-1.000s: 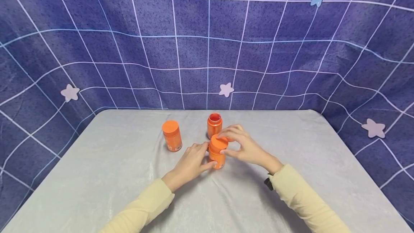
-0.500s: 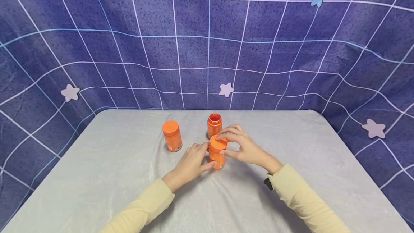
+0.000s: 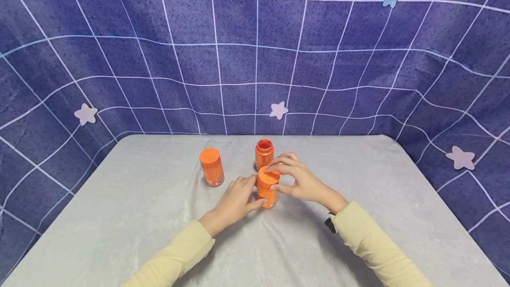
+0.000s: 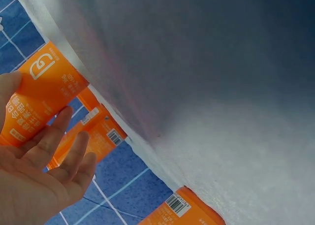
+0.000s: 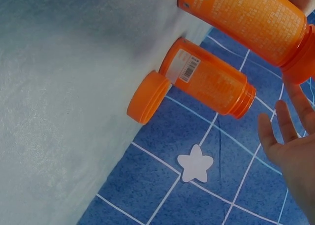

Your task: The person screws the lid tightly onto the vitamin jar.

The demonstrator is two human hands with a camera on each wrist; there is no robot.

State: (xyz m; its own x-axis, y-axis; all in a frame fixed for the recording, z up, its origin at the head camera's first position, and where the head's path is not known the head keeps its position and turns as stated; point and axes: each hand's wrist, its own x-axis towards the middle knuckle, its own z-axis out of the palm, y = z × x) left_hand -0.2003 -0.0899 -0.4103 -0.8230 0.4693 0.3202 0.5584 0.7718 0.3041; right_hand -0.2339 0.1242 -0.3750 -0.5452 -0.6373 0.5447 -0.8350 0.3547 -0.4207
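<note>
Near the middle of the table stands an orange bottle (image 3: pixel 268 197) with an orange screw lid (image 3: pixel 268 178) on its neck. My left hand (image 3: pixel 234 203) grips the body, thumb in front and fingers curving round the left side. The right hand (image 3: pixel 306 183) holds the lid between thumb and fingers. Just behind is a second, lidless orange bottle (image 3: pixel 264 156), its open mouth showing. In the right wrist view, a loose orange lid (image 5: pixel 147 97) lies beside that bottle's base; my right hand hides most of it in the head view. Pale printing covers the gripped bottle's label (image 4: pixel 47 87).
A third orange bottle (image 3: pixel 212 169), with its lid on, stands to the left of the other two. A grey cloth covers the table (image 3: pixel 131 216). Behind it hangs a blue grid-patterned curtain (image 3: pixel 235 65) with stars.
A second ago the gripped bottle's lid sat slightly higher with a clearer line beneath it; it now sits a little lower. Both hands have stayed nearly in place, and the other bottles are unmoved.
</note>
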